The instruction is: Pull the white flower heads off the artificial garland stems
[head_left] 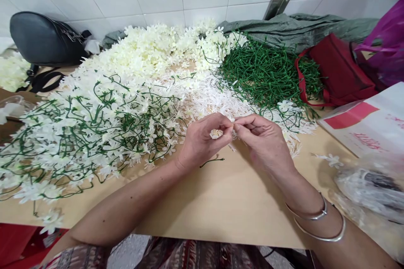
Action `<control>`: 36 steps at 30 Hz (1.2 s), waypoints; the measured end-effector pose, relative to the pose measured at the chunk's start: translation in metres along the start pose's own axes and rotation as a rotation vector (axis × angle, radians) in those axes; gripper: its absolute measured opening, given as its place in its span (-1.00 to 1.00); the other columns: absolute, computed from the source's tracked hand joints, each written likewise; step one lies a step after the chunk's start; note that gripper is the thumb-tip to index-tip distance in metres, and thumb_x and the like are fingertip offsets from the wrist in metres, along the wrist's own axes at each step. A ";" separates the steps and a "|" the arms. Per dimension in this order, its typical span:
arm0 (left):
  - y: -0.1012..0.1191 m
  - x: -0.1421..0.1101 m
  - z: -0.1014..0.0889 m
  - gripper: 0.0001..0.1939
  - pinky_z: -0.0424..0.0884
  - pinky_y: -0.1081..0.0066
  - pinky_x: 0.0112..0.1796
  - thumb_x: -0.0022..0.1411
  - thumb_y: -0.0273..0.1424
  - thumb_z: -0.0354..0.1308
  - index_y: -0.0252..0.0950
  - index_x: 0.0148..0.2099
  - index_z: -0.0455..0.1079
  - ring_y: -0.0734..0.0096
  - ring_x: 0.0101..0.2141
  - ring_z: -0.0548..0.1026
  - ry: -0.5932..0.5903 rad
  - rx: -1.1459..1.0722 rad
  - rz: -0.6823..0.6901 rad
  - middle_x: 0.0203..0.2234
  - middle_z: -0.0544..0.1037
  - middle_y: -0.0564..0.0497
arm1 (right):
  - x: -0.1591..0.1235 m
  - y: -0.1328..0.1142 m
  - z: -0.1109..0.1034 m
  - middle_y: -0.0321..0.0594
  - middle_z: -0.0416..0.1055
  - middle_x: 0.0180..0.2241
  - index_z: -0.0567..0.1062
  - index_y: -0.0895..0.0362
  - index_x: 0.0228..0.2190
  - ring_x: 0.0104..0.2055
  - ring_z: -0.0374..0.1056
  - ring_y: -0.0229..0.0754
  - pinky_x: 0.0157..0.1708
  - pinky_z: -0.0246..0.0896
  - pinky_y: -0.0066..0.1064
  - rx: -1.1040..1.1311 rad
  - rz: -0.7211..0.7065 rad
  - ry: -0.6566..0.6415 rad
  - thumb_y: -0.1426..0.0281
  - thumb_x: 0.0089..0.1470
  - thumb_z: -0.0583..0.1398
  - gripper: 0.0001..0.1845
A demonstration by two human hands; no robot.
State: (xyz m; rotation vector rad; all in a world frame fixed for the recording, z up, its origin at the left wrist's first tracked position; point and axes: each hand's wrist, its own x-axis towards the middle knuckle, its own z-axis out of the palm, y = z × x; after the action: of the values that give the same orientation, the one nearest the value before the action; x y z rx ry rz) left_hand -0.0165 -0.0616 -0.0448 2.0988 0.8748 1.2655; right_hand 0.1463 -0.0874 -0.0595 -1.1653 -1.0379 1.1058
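My left hand [202,138] and my right hand [263,141] meet above the middle of the tan table [221,201], fingertips pinched together. Between them is a small white artificial flower [216,133], held mostly in the left fingers; a thin green stem [212,161] hangs below the left palm. The right fingers pinch at the same flower from the right side. Just beyond the hands lies a spread of loose white plastic flower pieces [214,96]. Two silver bangles [318,222] ring my right wrist.
A heap of finished white flowers on green stems [78,130] covers the left. Cream blossoms [151,50] pile at the back, bare green stems [265,73] back right. A black bag [44,40], a red bag [337,69], plastic bags [369,189] and a white packet [372,122] stand around.
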 end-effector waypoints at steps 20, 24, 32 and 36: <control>-0.003 0.003 0.003 -0.81 0.44 0.48 -0.28 0.24 -0.28 0.35 -0.27 -0.26 0.44 0.53 -0.38 0.50 0.009 -0.492 -0.352 -0.41 0.55 0.05 | 0.002 -0.008 0.005 -0.36 0.55 -0.41 0.58 0.03 -0.41 -0.38 0.44 -0.30 -0.24 0.43 -0.39 0.199 0.085 -0.012 0.32 -0.15 0.49 -0.77; -0.003 0.001 0.005 -0.86 0.44 0.47 -0.24 0.27 -0.37 0.30 -0.26 -0.22 0.39 0.53 -0.36 0.52 -0.013 -0.419 -0.287 -0.39 0.55 0.06 | 0.003 -0.007 0.006 -0.38 0.51 -0.43 0.56 0.02 -0.39 -0.40 0.41 -0.31 -0.30 0.41 -0.43 0.195 0.059 0.001 0.35 -0.15 0.48 -0.75; -0.009 0.006 -0.004 -0.74 0.44 0.48 -0.36 0.33 -0.26 0.28 -0.22 0.01 0.48 0.54 -0.42 0.50 -0.078 -0.433 -0.373 -0.32 0.53 0.03 | 0.006 -0.002 -0.001 -0.35 0.49 -0.44 0.56 0.02 -0.39 -0.41 0.32 -0.30 -0.37 0.27 -0.44 0.052 -0.072 0.044 0.41 -0.02 0.39 -0.87; -0.013 0.010 -0.007 -0.82 0.47 0.46 -0.29 0.27 -0.25 0.34 -0.25 -0.20 0.55 0.50 -0.35 0.50 -0.079 -0.439 -0.403 -0.30 0.56 -0.01 | 0.008 -0.001 -0.006 -0.35 0.49 -0.44 0.55 0.02 -0.37 -0.42 0.32 -0.28 -0.37 0.27 -0.41 0.023 -0.058 -0.010 0.37 0.00 0.40 -0.86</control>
State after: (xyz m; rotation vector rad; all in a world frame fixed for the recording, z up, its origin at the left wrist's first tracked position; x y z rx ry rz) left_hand -0.0223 -0.0453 -0.0458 1.5258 0.8409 1.0378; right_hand 0.1537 -0.0807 -0.0593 -1.1053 -1.0576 1.0763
